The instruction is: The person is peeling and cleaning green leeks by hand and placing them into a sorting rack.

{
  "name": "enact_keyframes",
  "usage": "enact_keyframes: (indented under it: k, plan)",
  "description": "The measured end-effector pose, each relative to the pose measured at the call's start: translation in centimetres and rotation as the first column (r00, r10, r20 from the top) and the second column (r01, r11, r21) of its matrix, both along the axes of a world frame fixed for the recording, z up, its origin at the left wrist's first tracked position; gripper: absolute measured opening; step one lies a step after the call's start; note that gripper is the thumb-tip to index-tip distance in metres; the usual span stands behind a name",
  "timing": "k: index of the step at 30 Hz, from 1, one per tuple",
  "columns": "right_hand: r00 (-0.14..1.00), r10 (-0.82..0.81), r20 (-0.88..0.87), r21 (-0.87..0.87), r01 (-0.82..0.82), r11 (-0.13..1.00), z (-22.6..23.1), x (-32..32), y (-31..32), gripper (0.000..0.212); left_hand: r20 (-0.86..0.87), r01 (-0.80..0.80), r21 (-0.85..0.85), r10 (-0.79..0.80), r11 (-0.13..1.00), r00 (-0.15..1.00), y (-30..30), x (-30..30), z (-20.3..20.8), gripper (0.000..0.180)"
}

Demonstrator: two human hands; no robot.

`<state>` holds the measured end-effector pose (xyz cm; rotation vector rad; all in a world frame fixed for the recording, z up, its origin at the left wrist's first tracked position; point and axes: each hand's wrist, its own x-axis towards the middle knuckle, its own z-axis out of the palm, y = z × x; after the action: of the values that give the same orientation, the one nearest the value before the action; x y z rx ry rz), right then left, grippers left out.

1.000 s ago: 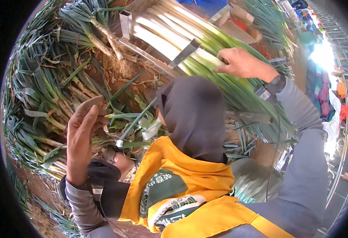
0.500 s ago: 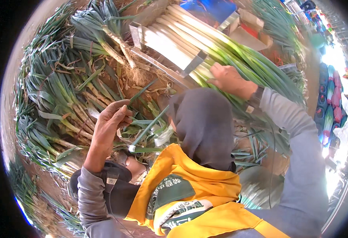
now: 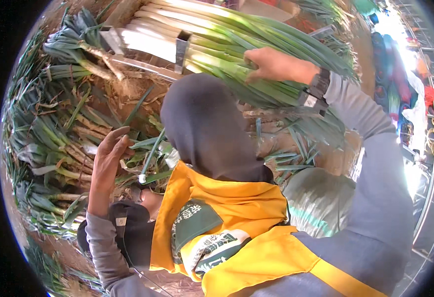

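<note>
My right hand (image 3: 282, 65) rests on the green part of a bundle of leeks (image 3: 212, 37), its thumb and fingers bent round some of the leaves. The white stalks lie side by side in a metal frame (image 3: 145, 68), with an upright metal plate (image 3: 181, 51) beside them. Apart from the bundle, my left hand (image 3: 109, 156) is raised at the left, fingers loosely curled and apart, with nothing visible in it. Close to its fingertips are loose leaf strips (image 3: 152, 156). A dark hood (image 3: 209, 128) hides part of the ground between my hands.
Untrimmed leeks (image 3: 53, 143) with roots are heaped along the left. Cut leaves (image 3: 296, 153) lie on the soil below my right forearm, near a pale sack (image 3: 318, 198). A cardboard box (image 3: 264, 11) stands behind the bundle. Coloured bundles (image 3: 392, 74) are at the far right.
My right hand has slid along the leeks, away from the metal plate and towards the leaf ends. The left hand stays raised beside the loose leaves. The whole view has shifted.
</note>
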<state>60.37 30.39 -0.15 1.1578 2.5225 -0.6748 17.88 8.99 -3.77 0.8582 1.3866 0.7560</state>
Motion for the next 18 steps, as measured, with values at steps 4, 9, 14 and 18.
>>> enact_keyframes:
  k: [4,9,14,18]
  plan:
    - [0.961,0.225,-0.162,0.115,-0.208,0.971,-2.2,-0.7,-0.3,0.043,-0.066,-0.065,0.023,0.066,0.998,0.996,-1.8,-1.3,0.8,0.043]
    - [0.989,-0.142,-0.036,0.01,0.142,0.99,7.3,-2.6,-0.8,0.043,-0.021,-0.09,0.225,0.097,0.97,0.995,-2.5,-2.8,4.3,0.039]
    - [0.88,-0.209,-0.426,0.021,0.241,0.97,13.4,-12.6,-0.1,0.032,0.38,-0.656,0.385,0.536,0.649,0.754,-4.7,-9.8,8.5,0.032]
    - [0.874,0.039,-0.485,-0.099,-0.099,0.99,11.1,-25.4,-1.7,0.033,0.534,-0.843,0.164,0.672,0.513,0.513,-7.3,-14.7,6.5,0.031]
